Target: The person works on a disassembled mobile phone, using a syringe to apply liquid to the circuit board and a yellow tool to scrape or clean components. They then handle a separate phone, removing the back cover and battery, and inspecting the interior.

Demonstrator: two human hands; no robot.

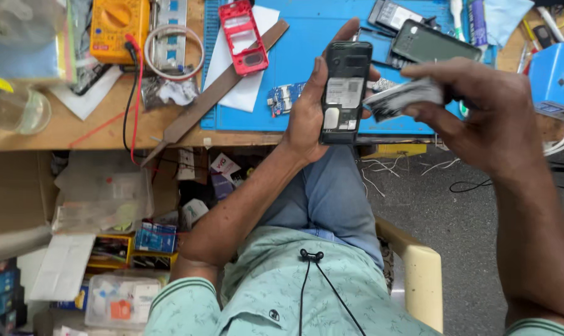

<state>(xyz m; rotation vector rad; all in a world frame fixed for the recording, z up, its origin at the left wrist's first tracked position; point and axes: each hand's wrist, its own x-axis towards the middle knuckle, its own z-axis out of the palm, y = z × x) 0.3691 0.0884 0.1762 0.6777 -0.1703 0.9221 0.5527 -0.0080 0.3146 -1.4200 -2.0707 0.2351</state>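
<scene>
An opened black phone point(345, 93) (back cover off) is gripped by the left hand point(313, 112); a blurred battery point(401, 98) is pinched in the right hand point(487, 118).

Even, soft daylight fills the scene, bright on the surface point(58, 134) and on the blue mat point(307, 56) along its far edge. Shadows are weak: a faint 1 lies under the front edge of the surface, where the clutter below sits dimmer. The right hand point(481, 118) and the pale object it pinches point(403, 98) are smeared by motion blur, while the left hand point(310, 109) and the dark phone point(345, 92) stay sharp. The clear container point(18, 37) at the left edge looks soft and stretched by wide-angle distortion. Mild glare sits on a dark screen point(440, 43).
</scene>
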